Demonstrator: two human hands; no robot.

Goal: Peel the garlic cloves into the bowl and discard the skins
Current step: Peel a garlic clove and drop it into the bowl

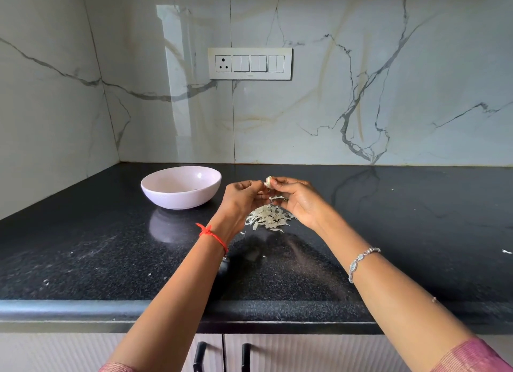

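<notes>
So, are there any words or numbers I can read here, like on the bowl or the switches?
White switch plate on the marble wall: a tiny mark on its lower edge, too small to read.
Pale pink round bowl: no writing.
Small whitish garlic clove, pinched by the left hand and right hand: no writing.
No text can be read anywhere.
</notes>
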